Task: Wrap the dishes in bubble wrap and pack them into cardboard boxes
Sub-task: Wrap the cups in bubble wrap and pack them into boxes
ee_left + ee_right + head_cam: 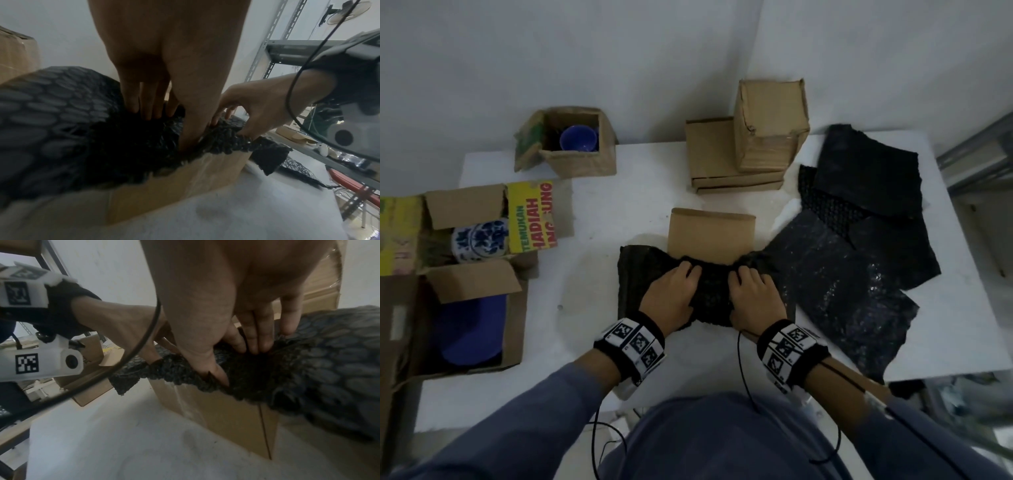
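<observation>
Right now both hands sit low at centre frame, pushing a black bubble-wrap bundle down into a small open brown cardboard box on the white table. Left hand has fingers curled into the wrap's top, thumb dug in along the near box wall in the left wrist view; right hand likewise grips the wrap with curled fingers, just beside the left. Whatever dish is inside is hidden. Loose black bubble-wrap sheets lie spread at the right of the frame, touching the bundle's right edge. Closed brown cardboard boxes in a stack stand at upper centre. Upper left, an open box holds a blue cup; mid left, a yellow-printed open carton holds a blue-and-white patterned ceramic jar; lower left, another open box holds a blue plate.
</observation>
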Motion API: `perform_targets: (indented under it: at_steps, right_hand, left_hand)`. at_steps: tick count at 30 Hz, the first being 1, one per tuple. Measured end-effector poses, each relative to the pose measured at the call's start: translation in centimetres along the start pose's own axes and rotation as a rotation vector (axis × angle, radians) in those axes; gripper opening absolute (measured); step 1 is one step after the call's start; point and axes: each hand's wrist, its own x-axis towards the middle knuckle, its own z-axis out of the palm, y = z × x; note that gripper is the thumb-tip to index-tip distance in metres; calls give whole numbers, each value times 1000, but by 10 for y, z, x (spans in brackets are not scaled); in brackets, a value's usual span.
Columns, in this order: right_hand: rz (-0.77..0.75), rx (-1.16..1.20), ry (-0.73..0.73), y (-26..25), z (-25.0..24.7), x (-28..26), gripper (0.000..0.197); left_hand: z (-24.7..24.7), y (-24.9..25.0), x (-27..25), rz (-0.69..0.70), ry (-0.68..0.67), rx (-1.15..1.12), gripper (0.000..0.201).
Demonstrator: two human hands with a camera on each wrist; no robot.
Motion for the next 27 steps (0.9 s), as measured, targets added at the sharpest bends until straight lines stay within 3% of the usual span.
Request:
perform_targets:
  at_steps: [7,13,23,27]
  right_hand:
    - [-4,-46,-103,0,-2,3,71]
    - [9,-44,-148,3,-4,3,76]
    - [80,12,-188,-3,-5,15,58]
    - [74,22,-188,-2,-10,14,46]
  left_hand:
    - [2,-5,4,-13,-25,-12,76]
    - [8,-12,5,4,-15,-57,74]
    - [4,-7,16,-23,-52,59,54]
    - [6,-10,14,-25,-19,-16,44]
